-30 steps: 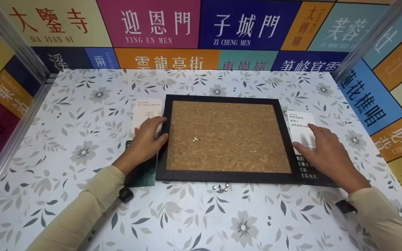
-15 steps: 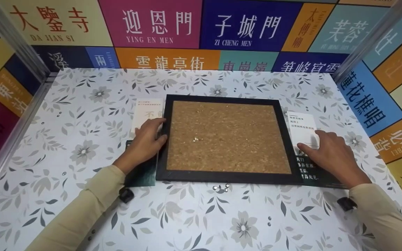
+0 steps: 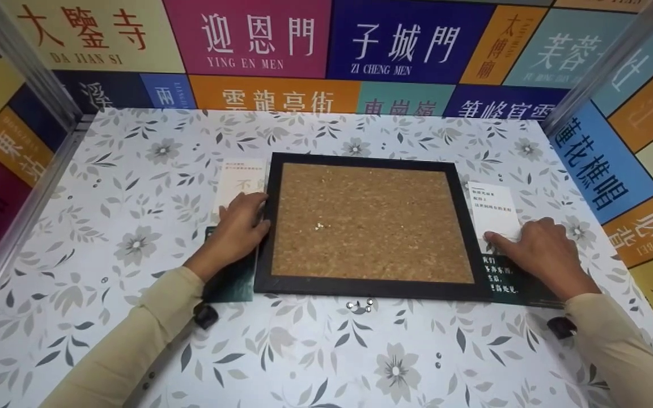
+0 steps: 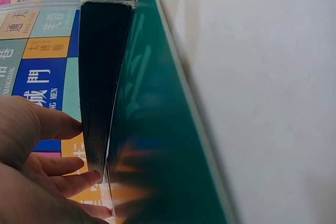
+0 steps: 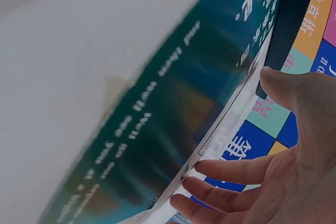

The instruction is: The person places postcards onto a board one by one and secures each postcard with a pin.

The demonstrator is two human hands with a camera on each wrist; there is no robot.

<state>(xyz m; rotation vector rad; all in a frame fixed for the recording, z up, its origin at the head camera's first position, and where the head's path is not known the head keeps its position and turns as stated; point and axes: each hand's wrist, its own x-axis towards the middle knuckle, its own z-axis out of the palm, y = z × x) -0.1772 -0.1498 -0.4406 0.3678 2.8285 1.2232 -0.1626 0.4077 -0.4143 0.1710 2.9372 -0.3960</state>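
Note:
A cork board [image 3: 372, 226] in a black frame [image 3: 372, 288] lies on the table. My left hand [image 3: 237, 229] rests at the frame's left side, with fingertips and thumb against its edge; the left wrist view shows the fingers [image 4: 68, 182] loosely bent there. Under that hand, a pale card [image 3: 241, 174] and a dark green card [image 3: 236, 283] stick out. My right hand [image 3: 547, 252] is on the right, its thumb [image 3: 499, 241] and fingers touching a white card [image 3: 494, 207]. A dark green card with white lettering [image 3: 505, 277] lies below it, beside the frame.
Several small shiny metal pieces [image 3: 368, 309] lie in front of the frame, and a small bright piece [image 3: 319, 226] is on the cork. The table [image 3: 151, 351] has a floral cover. Wall panels with large lettering [image 3: 247, 37] enclose the back and sides.
My right hand's fingers have drawn back to the right and curled in more, uncovering more of the white card. The left hand and the frame have hardly moved.

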